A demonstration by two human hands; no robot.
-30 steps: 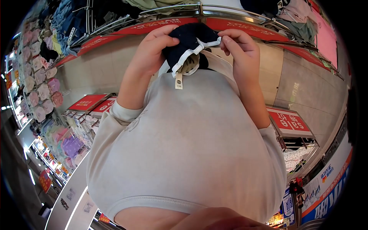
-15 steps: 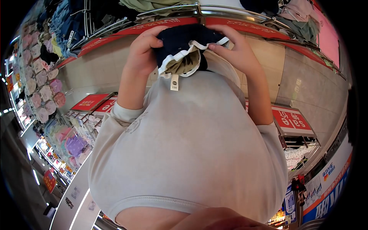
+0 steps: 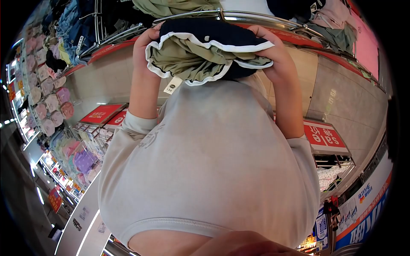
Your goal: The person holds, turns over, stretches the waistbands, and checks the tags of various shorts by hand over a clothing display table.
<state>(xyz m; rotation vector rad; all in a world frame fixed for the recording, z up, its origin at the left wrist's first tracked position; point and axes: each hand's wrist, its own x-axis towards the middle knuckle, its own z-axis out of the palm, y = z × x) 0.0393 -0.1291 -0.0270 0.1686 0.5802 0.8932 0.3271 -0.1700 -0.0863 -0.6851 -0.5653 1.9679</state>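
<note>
I hold up a navy garment with wavy white trim in front of my chest; it looks like a pair of shorts, though I cannot be sure. Gathered olive fabric shows inside its wide opening. From the lower left edge dangles a small cream size tag. My left hand is closed on the garment's left end, its fingertips partly behind the cloth. At the right end, my right hand grips the trimmed edge, with some fingers hidden behind the fabric.
Just beyond the garment runs a chrome display rail with folded olive clothing behind it. Blue jeans hang at the upper left. Red sale signs top racks on both sides. Tiled floor lies between.
Both hands have moved apart and slightly up, stretching the garment wider. Its opening now spreads out and shows much more olive fabric. The tag has swung to the left.
</note>
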